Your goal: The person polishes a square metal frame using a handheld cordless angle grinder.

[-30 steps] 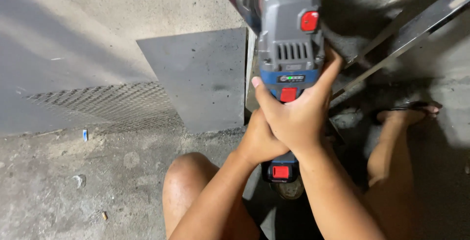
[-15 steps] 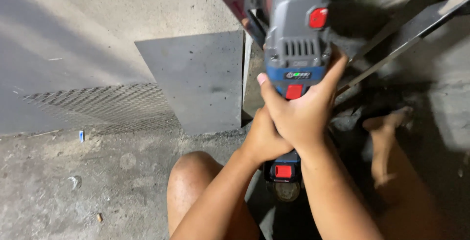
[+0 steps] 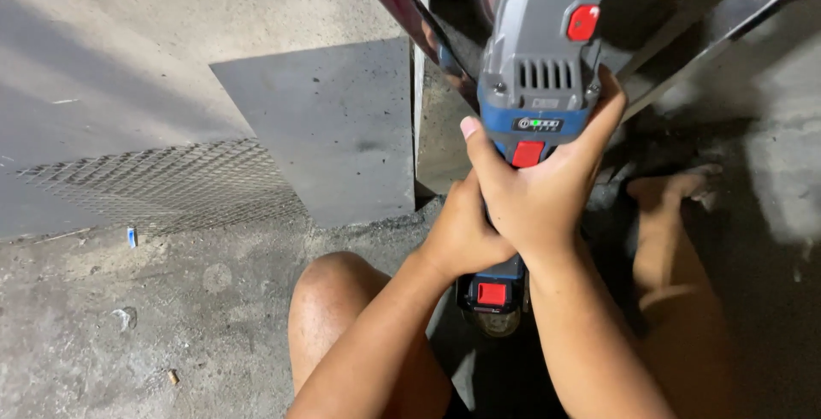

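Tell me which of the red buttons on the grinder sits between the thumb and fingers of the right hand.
The middle red button, just below the blue band. The top one sits on the grey head beyond the right hand, and the third is down at the battery end.

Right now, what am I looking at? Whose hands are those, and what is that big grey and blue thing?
The picture comes from a camera worn on a person's head, looking down, so you see that person's own arms and bare knees. The person is low over a concrete floor. Both hands grip a grinder, a grey and blue power tool with red buttons. The right hand wraps the tool's body; the left hand holds just under it, nearer the battery end. The tool's round front points at shiny metal bars. On the floor lie a flat grey metal sheet and a piece of wire mesh.
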